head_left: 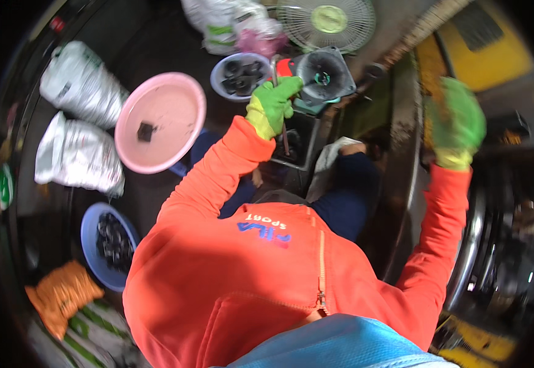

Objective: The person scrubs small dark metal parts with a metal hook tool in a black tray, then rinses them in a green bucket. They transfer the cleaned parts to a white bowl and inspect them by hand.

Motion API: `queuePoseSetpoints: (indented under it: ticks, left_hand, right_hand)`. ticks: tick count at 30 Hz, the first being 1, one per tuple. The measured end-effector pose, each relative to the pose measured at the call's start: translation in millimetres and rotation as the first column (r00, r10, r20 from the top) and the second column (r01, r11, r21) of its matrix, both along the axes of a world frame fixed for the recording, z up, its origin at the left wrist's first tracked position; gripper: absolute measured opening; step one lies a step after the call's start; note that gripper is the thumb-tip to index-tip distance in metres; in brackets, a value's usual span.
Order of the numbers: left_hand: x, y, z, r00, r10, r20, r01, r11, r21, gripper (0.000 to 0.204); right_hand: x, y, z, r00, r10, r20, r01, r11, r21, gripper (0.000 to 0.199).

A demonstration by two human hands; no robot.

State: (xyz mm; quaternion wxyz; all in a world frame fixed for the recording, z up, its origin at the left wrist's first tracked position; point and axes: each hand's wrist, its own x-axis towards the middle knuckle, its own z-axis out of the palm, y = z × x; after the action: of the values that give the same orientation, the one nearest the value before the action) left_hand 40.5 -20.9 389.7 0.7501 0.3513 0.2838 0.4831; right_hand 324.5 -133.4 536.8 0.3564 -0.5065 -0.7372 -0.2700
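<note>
In the head view, can count two gloved hands, both in green: left hand [273,105] at 12 o'clock, right hand [457,122] between 2 and 3. Can also count one metal rod [274,69], one pink basin [169,116] at 10 holding one dark square piece [145,131], and two blue basins, one upper blue basin [217,76] between 11 and 12, one lower blue basin [91,245] at 8, both heaped with black pieces. Also counted: two fans, a small black fan [319,64] at 1 and a larger pale fan [328,20] behind; two silvery white sacks [82,83] from 9 to 10; one orange sack [64,294] at 8.

Cannot count the black pieces, overlapping as they are, nor the pale bags [221,27] bunched near 11 and cut by the dark rim. Cannot make out much of the machinery at 3, dim and bent, nor of the dark tray [312,138] toward 1, partly hidden.

Grips the rod at 12 with left fingers folded round it, lower end slanting over the tray; cannot tell whether touching. Blurred at the right hand, beside a yellow panel [484,40] at 2; cannot tell how far open, or whether holding anything.
</note>
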Motion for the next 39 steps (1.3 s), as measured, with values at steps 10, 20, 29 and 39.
queuePoseSetpoints:
  ticks: [10,20,29,39]
  left_hand:
    - [-316,85,-206,0.001,0.101,-0.995,-0.458,0.885,0.09,0.031]
    - [-346,85,-299,0.208,0.03,-0.978,-0.706,0.696,-0.129,0.034]
    - [-187,93,-142,0.547,0.766,-0.338,-0.272,0.545,0.793,0.031]
    - [-28,21,-207,0.975,0.067,0.211,0.008,0.942,-0.335,0.016]
  right_hand:
    - [104,8,-12,0.594,-0.18,-0.784,0.39,0.917,0.085,0.054]
    - [59,-3,-14,0.41,-0.078,-0.909,0.367,0.926,0.087,0.043]
    - [2,-72,-29,0.507,-0.006,-0.862,0.563,0.76,0.325,0.039]
    - [-7,-108,-36,0.891,-0.334,-0.309,0.454,0.688,0.566,0.034]
